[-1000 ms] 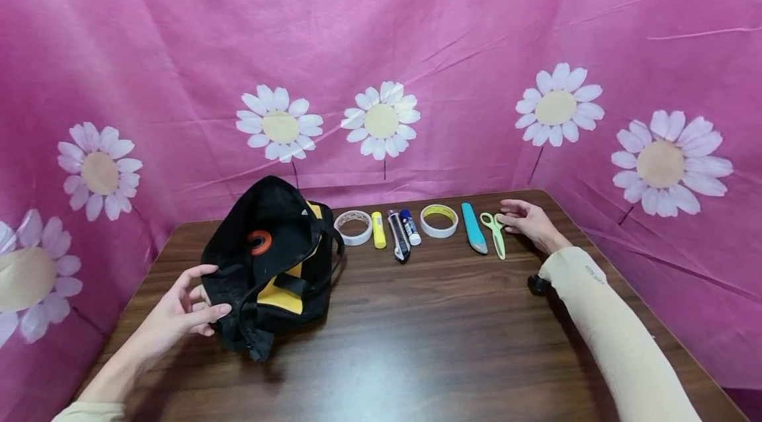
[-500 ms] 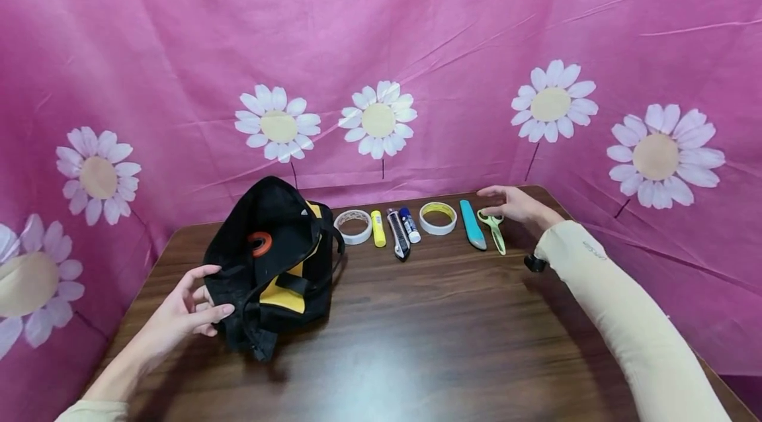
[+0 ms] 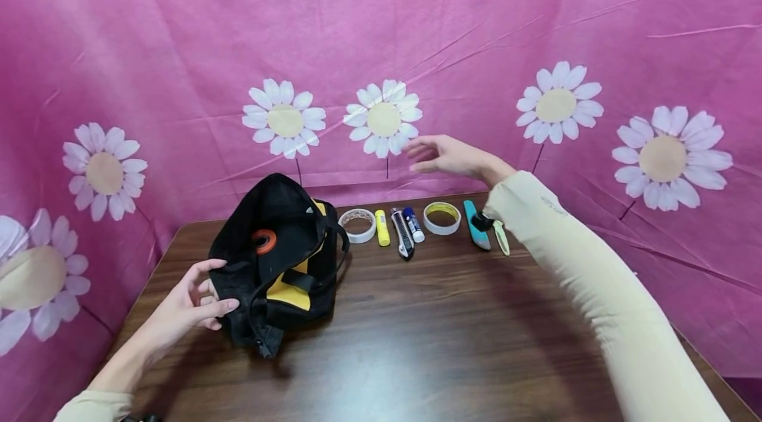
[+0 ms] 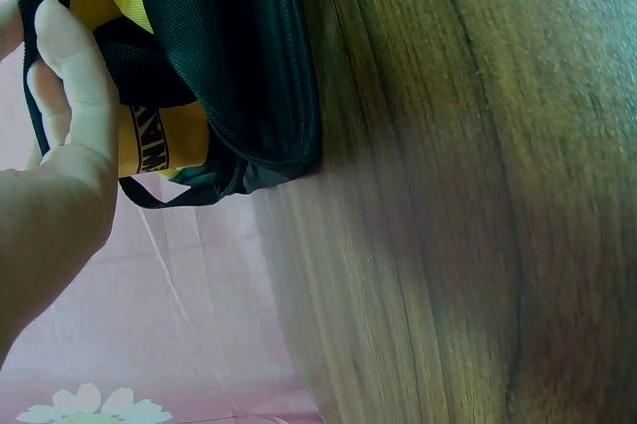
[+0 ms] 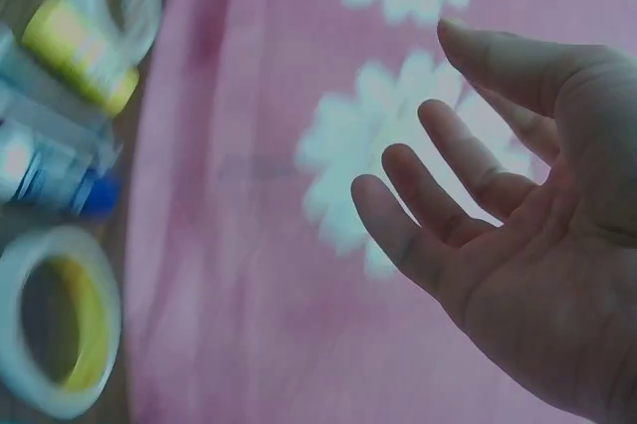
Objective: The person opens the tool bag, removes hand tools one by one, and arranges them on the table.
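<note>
At the left of the table stands a black and yellow fabric bag (image 3: 238, 299), its mouth gaping. My left hand (image 3: 189, 303) pinches the bag's near left rim between thumb and fingers; the left wrist view shows the thumb over the black edge. An orange ring (image 3: 264, 241) lies inside the bag. Raised above the back of the table, my right hand (image 3: 449, 156) holds nothing, its fingers spread and slightly bent. Beyond the bag lie a white tape roll (image 3: 373, 231), a yellow glue stick (image 3: 382, 228), a box cutter (image 3: 403, 235) and a blue-capped glue stick (image 3: 413, 225).
Further right are a yellow-lined tape roll (image 3: 442, 229), a teal cutter (image 3: 478, 237) and light-green scissors (image 3: 502, 240), partly hidden by the right wrist camera (image 3: 481, 221). A pink flowered cloth (image 3: 333, 45) hangs behind the wooden table (image 3: 393, 329).
My right hand has lifted away from the scissors, moving left and up without holding anything. The left hand keeps its grip on the bag.
</note>
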`<state>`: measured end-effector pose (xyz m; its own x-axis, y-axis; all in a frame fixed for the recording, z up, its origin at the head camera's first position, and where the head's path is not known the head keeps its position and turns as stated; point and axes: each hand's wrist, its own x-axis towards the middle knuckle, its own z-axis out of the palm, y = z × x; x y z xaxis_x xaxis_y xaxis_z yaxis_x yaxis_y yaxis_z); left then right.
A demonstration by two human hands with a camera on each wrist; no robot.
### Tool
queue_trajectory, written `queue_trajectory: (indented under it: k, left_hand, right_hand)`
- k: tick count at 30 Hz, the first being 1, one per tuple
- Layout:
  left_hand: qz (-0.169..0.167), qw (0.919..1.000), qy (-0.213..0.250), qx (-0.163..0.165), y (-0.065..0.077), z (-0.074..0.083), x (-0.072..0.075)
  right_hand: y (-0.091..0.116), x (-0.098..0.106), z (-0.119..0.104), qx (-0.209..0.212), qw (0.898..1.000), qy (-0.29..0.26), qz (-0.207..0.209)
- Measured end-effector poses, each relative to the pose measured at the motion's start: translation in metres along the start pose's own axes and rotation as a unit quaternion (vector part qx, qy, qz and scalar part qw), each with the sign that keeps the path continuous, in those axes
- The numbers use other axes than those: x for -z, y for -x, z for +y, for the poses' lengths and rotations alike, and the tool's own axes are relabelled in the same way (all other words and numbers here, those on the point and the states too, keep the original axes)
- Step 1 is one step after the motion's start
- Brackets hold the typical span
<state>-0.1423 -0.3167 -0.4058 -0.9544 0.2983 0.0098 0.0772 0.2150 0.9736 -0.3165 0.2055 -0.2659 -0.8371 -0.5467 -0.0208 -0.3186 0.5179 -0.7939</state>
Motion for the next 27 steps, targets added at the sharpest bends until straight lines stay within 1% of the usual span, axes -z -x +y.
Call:
queue_trajectory:
  k: [4, 6, 9, 12, 14, 16, 19, 21, 23, 27]
  left_hand:
    - [-0.003, 1.0000, 0.002, -0.002, -0.001, 0.000, 0.000]
    - [-0.008, 0.9999, 0.009, -0.007, -0.001, 0.000, 0.001]
    - [-0.023, 0.9993, 0.026, -0.016, -0.001, -0.001, 0.001]
    - [-0.026, 0.9991, 0.029, -0.018, -0.001, 0.000, 0.003]
    - [-0.023, 0.9993, 0.021, -0.018, -0.002, 0.001, 0.005]
    - [-0.019, 0.9996, 0.015, -0.018, -0.002, 0.001, 0.007]
    - [-0.025, 0.9993, 0.018, -0.021, -0.002, 0.001, 0.008]
    - [-0.033, 0.9988, 0.028, -0.022, -0.002, -0.001, 0.008]
    - [-0.040, 0.9982, 0.038, -0.024, -0.003, -0.002, 0.008]
    - [-0.041, 0.9979, 0.042, -0.027, -0.007, -0.002, 0.010]
  right_hand:
    - [-0.027, -0.019, -0.038, 0.039, 0.999, -0.024, -0.019]
    - [-0.039, -0.030, -0.052, 0.058, 0.997, -0.036, -0.029]
    - [-0.055, -0.046, -0.070, 0.072, 0.996, -0.042, -0.041]
    - [-0.070, -0.063, -0.088, 0.073, 0.994, -0.061, -0.053]
    - [-0.084, -0.075, -0.099, 0.076, 0.991, -0.087, -0.060]
    - [-0.097, -0.089, -0.109, 0.080, 0.987, -0.119, -0.070]
    - [-0.117, -0.111, -0.124, 0.081, 0.981, -0.155, -0.086]
    - [-0.129, -0.125, -0.132, 0.081, 0.980, -0.157, -0.094]
    - [-0.139, -0.137, -0.140, 0.075, 0.982, -0.145, -0.098]
    - [-0.158, -0.155, -0.153, 0.048, 0.986, -0.122, -0.106]
